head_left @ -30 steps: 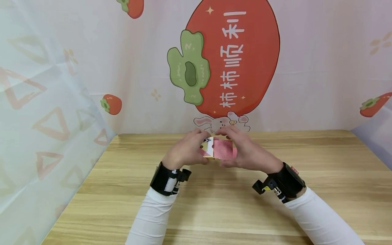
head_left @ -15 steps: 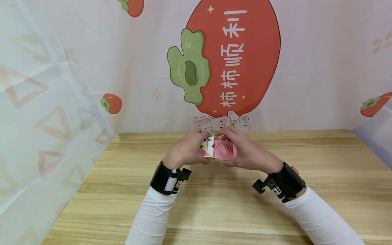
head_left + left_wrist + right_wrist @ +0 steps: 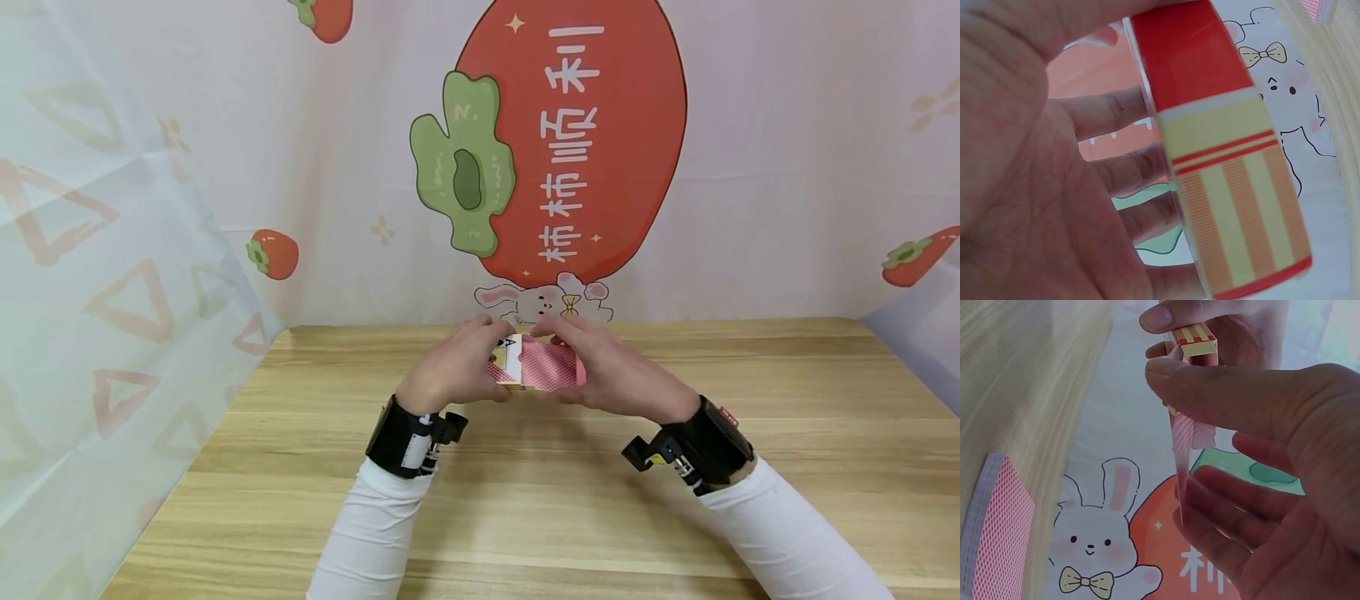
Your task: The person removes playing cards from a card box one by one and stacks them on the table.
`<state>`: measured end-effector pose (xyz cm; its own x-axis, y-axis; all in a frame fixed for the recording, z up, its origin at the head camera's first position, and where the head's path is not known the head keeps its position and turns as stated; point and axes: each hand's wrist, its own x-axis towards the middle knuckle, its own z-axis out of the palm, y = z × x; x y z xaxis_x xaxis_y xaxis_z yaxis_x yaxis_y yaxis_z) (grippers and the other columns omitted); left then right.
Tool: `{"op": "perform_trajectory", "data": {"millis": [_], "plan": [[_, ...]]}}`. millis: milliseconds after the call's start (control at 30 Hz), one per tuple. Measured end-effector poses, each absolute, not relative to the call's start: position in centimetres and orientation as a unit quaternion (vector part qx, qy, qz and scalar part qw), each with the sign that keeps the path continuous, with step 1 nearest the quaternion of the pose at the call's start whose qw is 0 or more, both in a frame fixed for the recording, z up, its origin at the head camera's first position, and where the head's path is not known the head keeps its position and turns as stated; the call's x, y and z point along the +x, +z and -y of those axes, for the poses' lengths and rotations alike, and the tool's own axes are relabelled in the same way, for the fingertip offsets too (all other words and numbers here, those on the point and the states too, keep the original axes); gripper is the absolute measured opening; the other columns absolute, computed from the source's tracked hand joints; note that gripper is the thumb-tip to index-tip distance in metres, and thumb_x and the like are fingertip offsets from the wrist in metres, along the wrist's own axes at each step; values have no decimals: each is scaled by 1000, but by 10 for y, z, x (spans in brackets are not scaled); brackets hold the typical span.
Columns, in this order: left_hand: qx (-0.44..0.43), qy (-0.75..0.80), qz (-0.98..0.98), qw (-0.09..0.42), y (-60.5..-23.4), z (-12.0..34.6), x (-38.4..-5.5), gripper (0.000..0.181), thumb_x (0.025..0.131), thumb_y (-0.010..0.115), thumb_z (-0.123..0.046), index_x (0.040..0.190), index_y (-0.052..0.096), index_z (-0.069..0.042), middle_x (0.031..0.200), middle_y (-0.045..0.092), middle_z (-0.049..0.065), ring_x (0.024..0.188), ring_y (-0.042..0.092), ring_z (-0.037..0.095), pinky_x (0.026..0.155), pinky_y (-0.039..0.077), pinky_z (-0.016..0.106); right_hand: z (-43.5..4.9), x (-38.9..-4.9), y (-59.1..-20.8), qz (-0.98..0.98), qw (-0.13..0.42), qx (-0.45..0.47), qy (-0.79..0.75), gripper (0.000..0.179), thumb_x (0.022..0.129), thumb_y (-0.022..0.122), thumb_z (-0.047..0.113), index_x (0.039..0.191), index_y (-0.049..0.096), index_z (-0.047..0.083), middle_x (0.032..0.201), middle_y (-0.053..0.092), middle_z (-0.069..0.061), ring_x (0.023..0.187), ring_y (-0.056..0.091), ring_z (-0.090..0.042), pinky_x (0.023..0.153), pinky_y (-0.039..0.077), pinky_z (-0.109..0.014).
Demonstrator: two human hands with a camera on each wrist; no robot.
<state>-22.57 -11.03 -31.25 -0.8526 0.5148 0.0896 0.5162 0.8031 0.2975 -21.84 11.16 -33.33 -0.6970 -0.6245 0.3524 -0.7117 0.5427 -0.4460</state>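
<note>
In the head view my left hand (image 3: 453, 362) grips a playing-card box (image 3: 512, 362) printed with an ace at its end. The left wrist view shows the box's red, cream and striped side (image 3: 1235, 150) between thumb and fingers. My right hand (image 3: 615, 371) pinches a red-patterned playing card (image 3: 547, 364) at the box's right end. Seen edge-on in the right wrist view, this thin card (image 3: 1184, 450) is slightly bent between thumb and fingertips. Whether more cards lie behind it, I cannot tell.
A pink-patterned block (image 3: 1007, 531), resembling a deck of cards, is at the lower left of the right wrist view, by the wooden table (image 3: 480, 517). A printed cloth (image 3: 337, 167) with persimmons and a rabbit hangs behind the table.
My right hand has shifted slightly right, and the card between its fingers now reaches a little further right and looks bent. The left hand and the box have barely moved.
</note>
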Motion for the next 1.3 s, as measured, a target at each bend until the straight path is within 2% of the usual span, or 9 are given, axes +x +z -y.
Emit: {"op": "perform_trajectory", "data": {"millis": [300, 500, 733, 833, 1300], "plan": [[-269, -154, 951, 3, -313, 111, -226, 69, 60, 82, -30, 121, 52, -19, 98, 47, -4, 88, 44, 13, 72, 40, 26, -114, -218, -332, 884, 79, 382, 259, 68, 67, 79, 29, 126, 44, 23, 116, 50, 5, 103, 46, -15, 78, 46, -27], [-271, -154, 950, 2, -312, 112, -226, 70, 60, 81, -31, 122, 52, -18, 99, 47, -4, 90, 44, 14, 72, 40, 27, -117, -216, -330, 897, 72, 370, 230, 64, 70, 77, 32, 126, 49, 23, 124, 48, 4, 113, 43, -18, 84, 45, -33], [-276, -156, 948, 3, -312, 112, -227, 69, 60, 81, -30, 122, 52, -18, 98, 46, -4, 88, 44, 13, 71, 40, 26, -117, -217, -331, 897, 81, 384, 204, 42, 71, 76, 34, 110, 61, 25, 117, 50, 5, 110, 44, -16, 87, 41, -33], [-275, -154, 949, 4, -312, 112, -226, 68, 60, 81, -31, 121, 53, -19, 98, 46, -4, 88, 43, 13, 71, 40, 26, -116, -218, -332, 894, 89, 393, 197, 39, 71, 76, 33, 107, 63, 24, 118, 49, 4, 110, 44, -16, 88, 40, -33], [-275, -143, 951, 10, -313, 112, -227, 69, 59, 81, -32, 121, 53, -19, 97, 46, -5, 86, 43, 13, 70, 39, 25, -112, -219, -340, 888, 99, 393, 218, 38, 70, 76, 27, 105, 61, 24, 115, 49, 5, 106, 45, -12, 81, 43, -28]]}}
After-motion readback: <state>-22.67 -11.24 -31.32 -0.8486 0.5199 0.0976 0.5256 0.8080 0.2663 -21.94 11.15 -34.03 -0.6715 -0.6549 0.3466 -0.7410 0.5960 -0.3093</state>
